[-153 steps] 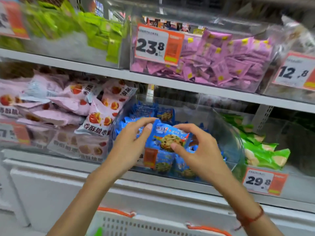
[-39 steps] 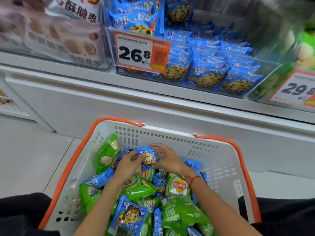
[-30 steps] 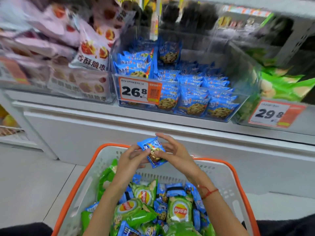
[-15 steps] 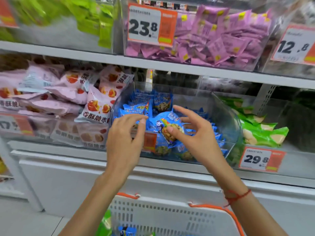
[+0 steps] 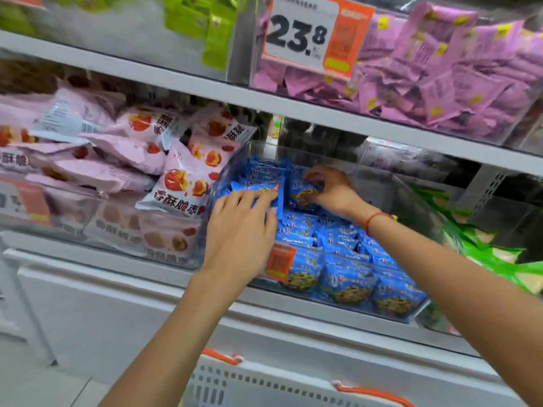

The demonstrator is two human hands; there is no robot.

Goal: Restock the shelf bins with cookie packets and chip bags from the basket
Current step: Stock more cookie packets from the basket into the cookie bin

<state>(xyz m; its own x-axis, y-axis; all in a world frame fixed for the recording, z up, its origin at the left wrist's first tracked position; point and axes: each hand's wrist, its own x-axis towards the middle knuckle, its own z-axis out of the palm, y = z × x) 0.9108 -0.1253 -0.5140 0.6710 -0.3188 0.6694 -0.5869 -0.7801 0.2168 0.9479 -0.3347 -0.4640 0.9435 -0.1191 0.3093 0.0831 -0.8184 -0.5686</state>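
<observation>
A clear shelf bin (image 5: 423, 212) on the middle shelf holds several blue cookie packets (image 5: 346, 277). My right hand (image 5: 332, 192) reaches deep into the bin and pinches one blue cookie packet (image 5: 304, 193) at the back row. My left hand (image 5: 241, 230) lies over the bin's left front, its fingers stretched out and touching the upright blue packets (image 5: 258, 186) beside that one. The white basket (image 5: 264, 386) with orange handles shows only its far rim at the bottom edge; its contents are out of view.
Pink snack bags (image 5: 182, 183) fill the bin to the left. Green chip bags (image 5: 484, 254) lie in the bin to the right. Above, a shelf board (image 5: 323, 113) carries purple packets (image 5: 440, 77) behind a 23.8 price tag (image 5: 311, 36) and green packets (image 5: 205, 22).
The blue packet was lifted out of the basket and up to the shelf. Since half a second ago both hands have moved deeper into the bin, carrying the packet to the back row.
</observation>
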